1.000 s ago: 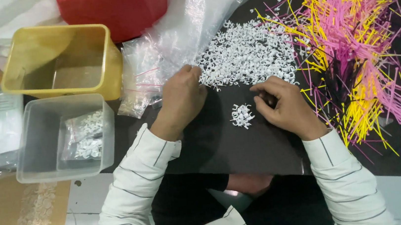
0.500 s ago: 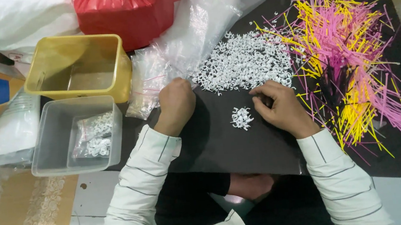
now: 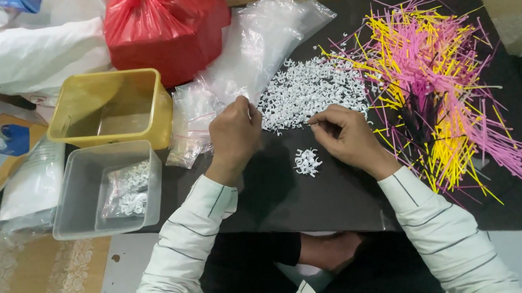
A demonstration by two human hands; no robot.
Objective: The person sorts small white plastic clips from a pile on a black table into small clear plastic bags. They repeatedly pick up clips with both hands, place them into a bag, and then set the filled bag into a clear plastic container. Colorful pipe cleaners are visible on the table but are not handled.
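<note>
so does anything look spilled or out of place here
Nothing looks spilled by accident. The white rings lie in one loose pile on the black mat, with a small separate cluster between both hands. The pink and yellow sticks are strewn untidily, crossing every way.

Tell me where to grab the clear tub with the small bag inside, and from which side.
Grip the clear tub by its near long rim, coming from above on its right side. It sits open-topped and upright, and the yellow tub crowds its far edge, so that side is probably harder to reach.
</note>
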